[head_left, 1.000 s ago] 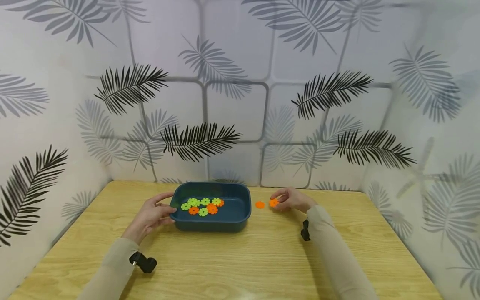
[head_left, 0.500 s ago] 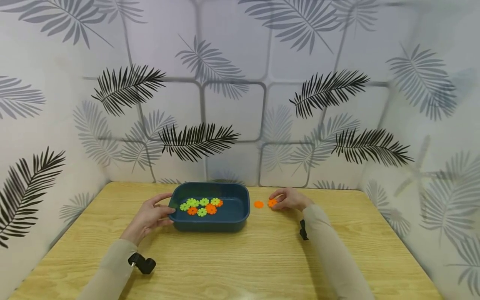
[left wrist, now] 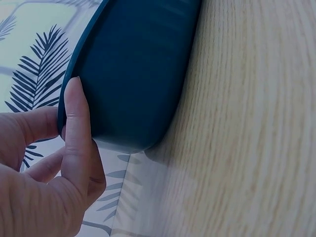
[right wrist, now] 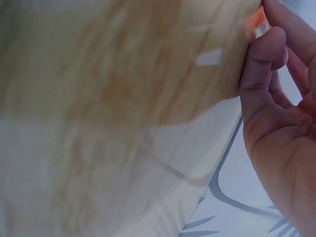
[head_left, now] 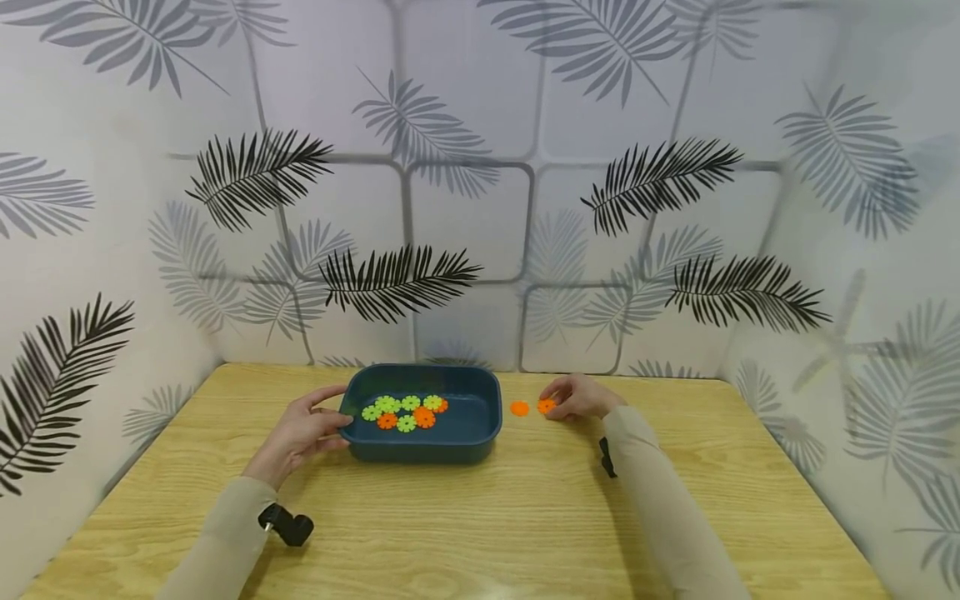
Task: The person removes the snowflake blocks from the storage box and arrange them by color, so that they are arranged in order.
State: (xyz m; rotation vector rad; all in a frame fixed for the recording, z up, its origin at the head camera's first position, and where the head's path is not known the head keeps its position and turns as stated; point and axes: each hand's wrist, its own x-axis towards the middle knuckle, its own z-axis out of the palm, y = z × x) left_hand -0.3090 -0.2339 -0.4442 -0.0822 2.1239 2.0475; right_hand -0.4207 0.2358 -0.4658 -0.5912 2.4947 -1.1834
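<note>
My left hand (head_left: pixel 303 433) pinches the left rim of a dark blue plastic tub (head_left: pixel 423 452). In the left wrist view, the thumb and fingers of that hand (left wrist: pixel 54 163) lie on either side of the tub's rim (left wrist: pixel 74 61). Several green and orange notched plastic discs lie inside, among them a green disc (head_left: pixel 406 424) and an orange disc (head_left: pixel 423 417). To the right of the tub, my right hand (head_left: pixel 585 397) pinches another orange notched disc (head_left: pixel 547 406) at table level. Its fingers partly hide this disc (right wrist: pixel 257 20) in the right wrist view.
A single orange disc (head_left: pixel 520 408) lies on the wooden table (head_left: pixel 465 525) between the tub and my right hand. Behind the table rises a wall (head_left: pixel 465 325) with a leaf pattern, close beyond the tub.
Both hands keep their places at the tub and the orange disc. The view shifts only slightly, and the discs in the tub lie as before.
</note>
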